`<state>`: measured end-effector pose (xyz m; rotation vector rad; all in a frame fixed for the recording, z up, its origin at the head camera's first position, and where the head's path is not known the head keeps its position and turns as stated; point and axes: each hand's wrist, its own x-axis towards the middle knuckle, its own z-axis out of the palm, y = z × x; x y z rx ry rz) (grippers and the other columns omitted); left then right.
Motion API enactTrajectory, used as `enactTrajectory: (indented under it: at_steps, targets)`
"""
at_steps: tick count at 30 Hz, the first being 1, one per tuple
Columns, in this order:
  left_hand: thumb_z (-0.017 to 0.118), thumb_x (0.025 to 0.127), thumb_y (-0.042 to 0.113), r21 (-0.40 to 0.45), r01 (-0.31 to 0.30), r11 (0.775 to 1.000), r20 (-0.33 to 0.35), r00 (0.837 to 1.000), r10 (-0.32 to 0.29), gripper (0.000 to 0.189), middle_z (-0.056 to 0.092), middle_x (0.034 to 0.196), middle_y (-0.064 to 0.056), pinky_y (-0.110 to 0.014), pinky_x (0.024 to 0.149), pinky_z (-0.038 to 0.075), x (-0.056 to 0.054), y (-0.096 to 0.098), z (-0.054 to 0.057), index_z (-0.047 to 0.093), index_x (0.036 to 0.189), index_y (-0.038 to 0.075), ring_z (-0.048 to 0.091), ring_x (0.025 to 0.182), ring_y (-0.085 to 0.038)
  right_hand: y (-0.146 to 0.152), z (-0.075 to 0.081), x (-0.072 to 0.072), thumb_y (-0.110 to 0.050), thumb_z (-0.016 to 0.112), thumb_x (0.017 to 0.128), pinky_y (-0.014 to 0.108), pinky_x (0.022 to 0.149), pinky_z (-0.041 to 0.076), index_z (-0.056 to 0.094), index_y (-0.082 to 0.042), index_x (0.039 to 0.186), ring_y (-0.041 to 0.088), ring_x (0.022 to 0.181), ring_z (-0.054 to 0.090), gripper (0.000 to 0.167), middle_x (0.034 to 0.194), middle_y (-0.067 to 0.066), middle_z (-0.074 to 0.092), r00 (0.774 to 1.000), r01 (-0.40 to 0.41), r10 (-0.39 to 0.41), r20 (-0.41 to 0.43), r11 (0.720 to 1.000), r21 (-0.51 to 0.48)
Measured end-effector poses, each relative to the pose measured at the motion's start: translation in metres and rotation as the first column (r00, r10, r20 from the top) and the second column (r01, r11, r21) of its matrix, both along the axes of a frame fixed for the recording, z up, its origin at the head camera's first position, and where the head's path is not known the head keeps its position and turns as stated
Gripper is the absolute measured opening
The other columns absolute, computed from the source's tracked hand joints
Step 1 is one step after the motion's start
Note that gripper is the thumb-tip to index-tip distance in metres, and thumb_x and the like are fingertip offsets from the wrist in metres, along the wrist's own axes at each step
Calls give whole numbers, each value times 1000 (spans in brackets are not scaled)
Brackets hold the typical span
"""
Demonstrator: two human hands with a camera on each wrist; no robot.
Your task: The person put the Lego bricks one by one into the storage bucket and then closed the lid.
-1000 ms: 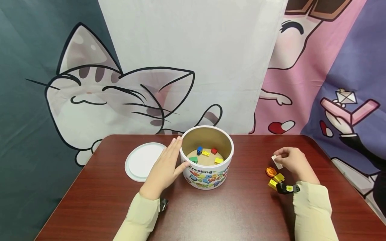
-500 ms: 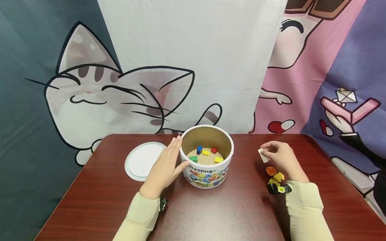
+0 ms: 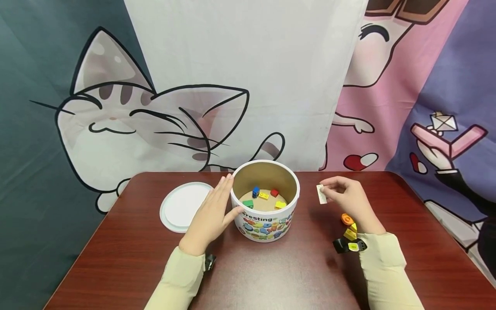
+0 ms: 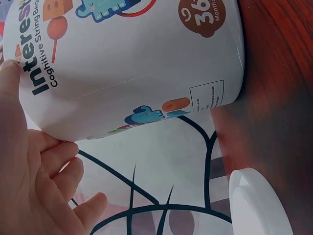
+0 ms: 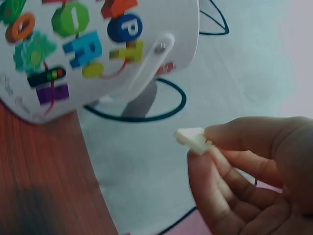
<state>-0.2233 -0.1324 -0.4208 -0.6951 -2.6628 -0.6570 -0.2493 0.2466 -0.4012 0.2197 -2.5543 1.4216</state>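
Observation:
A white round bucket [image 3: 248, 226] with a colourful printed wall stands open near the middle of the table. My left hand [image 3: 209, 219] rests against its left side, fingers straight, thumb at the rim. Inside the bucket lie several small bricks, among them a blue brick [image 3: 255, 192], a red brick [image 3: 274, 192] and a green brick [image 3: 248, 203]. To the right of the bucket, above the table, my right hand [image 3: 346, 200] pinches a small white toy brick [image 3: 321, 194] between thumb and fingertips. The right wrist view shows this white brick close up, with the bucket's handle [image 5: 149, 68] beyond.
A white round lid [image 3: 184, 206] lies on the table, left of the bucket and partly behind my left hand. Beneath my right forearm sit an orange round piece [image 3: 347, 219] and yellow bricks [image 3: 350, 234]. A printed cloth [image 3: 248, 56] hangs behind the table's far edge.
My right hand has moved left toward the bucket with the white toy brick, away from the orange and yellow pieces. The left hand has stayed against the bucket.

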Motion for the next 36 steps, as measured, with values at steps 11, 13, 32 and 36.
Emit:
enactTrajectory:
  at_steps: [11, 13, 32, 36]
  targets:
    - [61, 99, 49, -3, -3, 1000, -1, 1000, 3, 86, 24, 167, -8, -52, 122, 22, -1, 0, 1, 21, 162, 6, 20, 154, -26, -27, 14, 12, -10, 77, 91, 24, 62, 59, 75, -1, 110, 18, 70, 69, 21, 92, 7, 75, 991, -52, 33, -126, 987, -149]
    - [61, 99, 50, -3, -5, 1000, -4, 1000, 5, 87, 24, 167, -8, -53, 122, 23, 0, 0, 1, 21, 162, 6, 21, 154, -26, -33, 18, 16, -10, 77, 91, 25, 62, 59, 76, -2, 109, 19, 68, 68, 20, 91, 5, 75, 988, -55, 29, -152, 984, -170]
    - [59, 99, 52, 16, -3, 1000, -11, 1000, 3, 85, 26, 166, -10, -55, 120, 25, 0, 0, -1, 23, 162, 6, 22, 153, -27, -96, 42, 3, -6, 77, 89, 25, 66, 55, 77, -5, 103, 13, 73, 66, 14, 89, 4, 75, 943, -172, 179, -280, 984, 50]
    - [59, 100, 51, 16, -6, 1000, -3, 1000, 6, 85, 25, 167, -8, -53, 121, 24, 0, 0, -1, 23, 162, 7, 22, 154, -25, -107, 43, -5, -7, 78, 88, 31, 68, 56, 77, -6, 100, 15, 76, 65, 12, 90, 2, 73, 932, -170, 220, -289, 967, 188]
